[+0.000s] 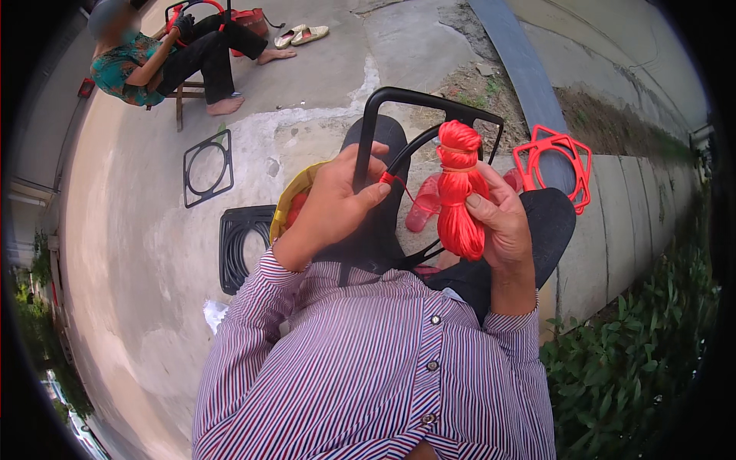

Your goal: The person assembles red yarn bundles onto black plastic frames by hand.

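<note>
Upright between my knees stands a black square frame point(429, 98) with a round ring inside it. My left hand point(333, 195) grips its left side, the thumb against a short red cord winding point(387, 178) on the ring. From that winding a thin red strand runs toward a bundled hank of red cord point(462, 203). My right hand point(502, 218) holds this hank, fingers behind it and thumb in front, to the right of the ring. The lower part of the frame is partly hidden by my left hand and legs.
Beside my left leg is a yellow-rimmed container point(285, 201) with red contents. A black frame point(186, 172) and a stack of black frames point(228, 268) lie on the concrete. At right is a red frame point(552, 143), with leafy plants point(636, 368) nearer. Another person point(126, 73) sits far left.
</note>
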### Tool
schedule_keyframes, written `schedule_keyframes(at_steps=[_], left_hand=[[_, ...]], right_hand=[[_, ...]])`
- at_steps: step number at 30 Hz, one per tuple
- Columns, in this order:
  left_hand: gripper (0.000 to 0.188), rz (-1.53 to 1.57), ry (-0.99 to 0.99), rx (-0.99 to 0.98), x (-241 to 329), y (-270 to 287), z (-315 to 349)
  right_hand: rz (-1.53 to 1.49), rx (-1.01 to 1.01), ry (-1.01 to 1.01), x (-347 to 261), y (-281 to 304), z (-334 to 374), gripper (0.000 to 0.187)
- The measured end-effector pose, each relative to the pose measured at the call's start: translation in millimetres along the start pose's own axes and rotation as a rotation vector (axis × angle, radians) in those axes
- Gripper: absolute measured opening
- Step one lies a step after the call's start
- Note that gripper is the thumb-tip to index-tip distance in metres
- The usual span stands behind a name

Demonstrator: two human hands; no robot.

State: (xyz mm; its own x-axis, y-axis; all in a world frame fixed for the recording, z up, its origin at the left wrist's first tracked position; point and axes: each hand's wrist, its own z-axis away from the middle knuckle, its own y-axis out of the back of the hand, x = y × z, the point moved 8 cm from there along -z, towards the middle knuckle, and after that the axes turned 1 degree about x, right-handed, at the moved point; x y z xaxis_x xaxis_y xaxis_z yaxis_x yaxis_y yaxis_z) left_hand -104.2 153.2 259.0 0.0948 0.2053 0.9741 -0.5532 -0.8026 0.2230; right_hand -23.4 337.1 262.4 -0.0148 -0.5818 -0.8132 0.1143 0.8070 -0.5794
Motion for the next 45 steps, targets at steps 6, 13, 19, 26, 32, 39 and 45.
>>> schedule_keyframes(at_steps=[6, 13, 19, 26, 32, 39, 45], left_hand=[[0.039, -0.304, -0.6, -0.022, 56, -27, 7], [0.05, 0.254, -0.372, -0.214, 30, -24, 3], [0.036, 0.172, -0.394, -0.268, 41, -28, 0], [0.018, 0.164, -0.279, -0.085, 29, -9, 0], [0.022, 0.464, -0.047, -0.194, 3, -13, -1], [0.022, 0.521, -0.023, -0.096, -15, 7, -2], [0.02, 0.337, 0.026, -0.058, -6, -4, -1]], right_hand=[[0.589, 0.096, 0.131, -12, -26, -35, 0.041], [-0.532, 0.04, -0.193, 60, 13, -33, 0.028], [-0.756, -0.188, -0.132, 36, -18, -59, 0.029], [-0.175, 0.094, 0.117, 29, 56, -11, 0.042], [-0.548, -0.475, 0.228, -42, 7, 33, 0.04], [-0.506, -0.156, 0.179, -29, 49, 31, 0.045], [-0.397, 0.146, 0.034, 4, 42, 8, 0.042]])
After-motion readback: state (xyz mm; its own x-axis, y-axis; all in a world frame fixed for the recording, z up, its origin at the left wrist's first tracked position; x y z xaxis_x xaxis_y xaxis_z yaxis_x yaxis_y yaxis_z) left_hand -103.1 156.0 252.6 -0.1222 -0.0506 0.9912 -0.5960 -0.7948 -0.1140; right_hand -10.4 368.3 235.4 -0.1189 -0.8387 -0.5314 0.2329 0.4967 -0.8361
